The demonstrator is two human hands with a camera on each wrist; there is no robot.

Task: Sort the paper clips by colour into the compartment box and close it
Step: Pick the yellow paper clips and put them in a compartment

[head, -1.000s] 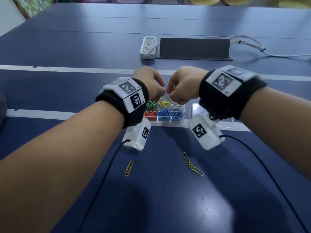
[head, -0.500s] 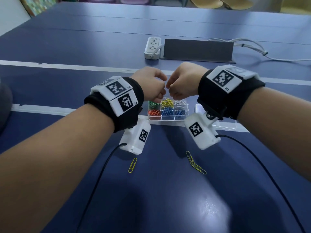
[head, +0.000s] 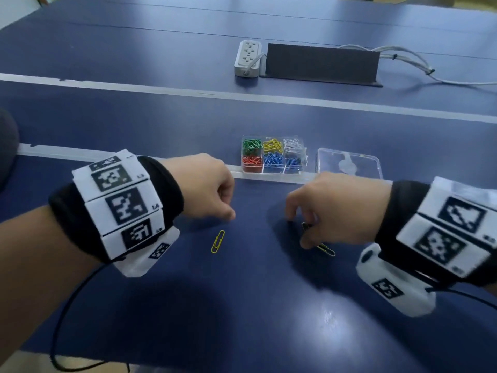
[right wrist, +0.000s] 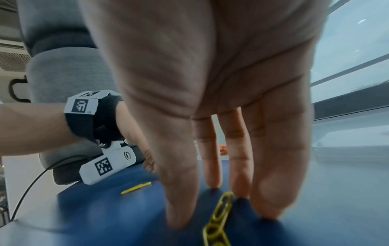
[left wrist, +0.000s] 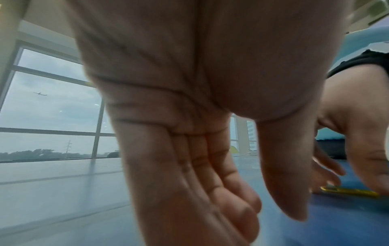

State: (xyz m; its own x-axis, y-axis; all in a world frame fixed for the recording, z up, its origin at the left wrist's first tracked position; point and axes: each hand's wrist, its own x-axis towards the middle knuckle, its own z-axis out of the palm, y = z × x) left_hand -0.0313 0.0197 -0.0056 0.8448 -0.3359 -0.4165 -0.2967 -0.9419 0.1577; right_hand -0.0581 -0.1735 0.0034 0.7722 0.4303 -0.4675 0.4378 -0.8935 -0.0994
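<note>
1. Clear compartment box (head: 273,154) sits open on the blue table (head: 242,305), on the white tape line, beyond both hands.
2. Six cells. Back row, left to right: green clips (head: 252,144), yellow clips (head: 273,145), white clips (head: 294,145). Front row: red clips (head: 251,161), then blue clips (head: 273,160) in the middle cell and in the right one too.
3. Clear lid (head: 349,164) lies flat just right of the box (separate, not on it).
4. Right hand (head: 336,208): fingers spread, tips down on the table, straddling a linked pair of yellow clips (right wrist: 219,221); thumb one side, fingers the other. Cannot tell if any tip touches the clips.
5. Left hand (head: 207,184): fingers loosely curled, holding nothing, just above a single yellow clip (head: 217,241) lying loose on the table.
6. Far side: white power strip (head: 248,58), dark flat-topped stand (head: 321,64) beside it, white cables (head: 419,63) trailing right.
</note>
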